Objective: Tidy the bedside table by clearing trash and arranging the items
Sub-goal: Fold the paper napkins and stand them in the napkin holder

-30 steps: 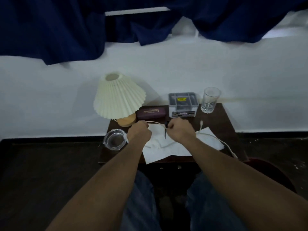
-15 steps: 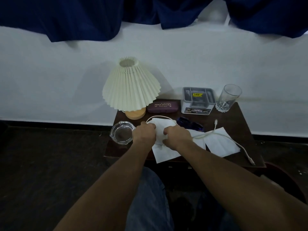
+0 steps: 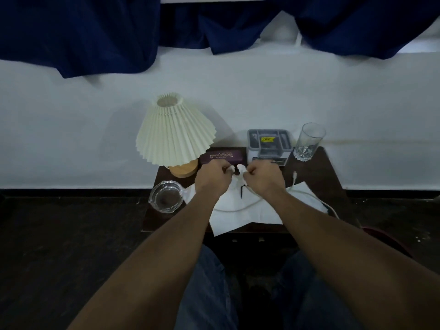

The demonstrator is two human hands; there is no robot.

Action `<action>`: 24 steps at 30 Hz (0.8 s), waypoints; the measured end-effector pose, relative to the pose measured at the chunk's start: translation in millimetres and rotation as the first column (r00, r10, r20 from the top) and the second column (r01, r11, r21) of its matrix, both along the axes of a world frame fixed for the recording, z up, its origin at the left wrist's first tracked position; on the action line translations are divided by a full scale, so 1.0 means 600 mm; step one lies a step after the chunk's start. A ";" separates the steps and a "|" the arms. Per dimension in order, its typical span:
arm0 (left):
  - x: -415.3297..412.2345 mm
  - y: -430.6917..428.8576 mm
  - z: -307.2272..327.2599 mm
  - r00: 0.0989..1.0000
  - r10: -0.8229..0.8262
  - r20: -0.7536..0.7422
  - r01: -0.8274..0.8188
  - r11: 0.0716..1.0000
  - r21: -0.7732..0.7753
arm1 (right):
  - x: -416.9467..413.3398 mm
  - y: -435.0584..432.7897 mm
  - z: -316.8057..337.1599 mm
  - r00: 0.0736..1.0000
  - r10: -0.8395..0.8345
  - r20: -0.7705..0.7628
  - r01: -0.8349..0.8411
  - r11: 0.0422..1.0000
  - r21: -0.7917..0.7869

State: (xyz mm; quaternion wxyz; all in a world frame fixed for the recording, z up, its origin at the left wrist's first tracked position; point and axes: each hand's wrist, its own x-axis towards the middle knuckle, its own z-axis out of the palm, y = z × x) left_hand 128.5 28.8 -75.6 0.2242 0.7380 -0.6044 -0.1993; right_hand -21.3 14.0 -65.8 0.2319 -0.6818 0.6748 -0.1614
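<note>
While both forearms reach in from 6 o'clock, the left hand and right hand sit side by side over the middle of the bedside table, knuckles up, fingers curled. Each hand pinches a bit of white tissue that pokes out between them; a small dark thing hangs there too, too small to tell. What the closed palms hide, cannot tell.

Under the wrists: white paper napkins spread flat, near corner hanging over the table's 6 o'clock edge. White cable lies across the napkins, one plug end pointing to 12, the rest trailing off toward 4 o'clock.

Glass ashtray at 9 o'clock of the hands, on the table's left edge. Pleated cream lamp on a wooden base at 11 o'clock. Maroon glasses case just behind the hands, touching distance from the lamp base. Grey organiser box with a yellow sticker at 1 o'clock; drinking glass upright just right of it, back corner.

Blue curtain hangs at 12 o'clock, above the white wall.
</note>
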 end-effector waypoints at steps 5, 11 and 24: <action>-0.115 -0.021 0.035 0.993 -0.090 -0.076 0.090 0.996 -0.004 | -0.126 -0.005 0.032 0.984 -0.178 -0.015 0.178 0.984 -0.017; -0.310 -0.021 0.024 0.964 -0.218 -0.152 0.232 0.969 0.081 | -0.321 0.040 0.032 0.931 -0.357 -0.074 0.357 0.934 -0.013; -0.633 0.025 -0.065 0.860 -0.489 -0.146 0.509 0.802 0.313 | -0.604 0.140 -0.058 0.754 -0.647 -0.114 0.656 0.746 0.113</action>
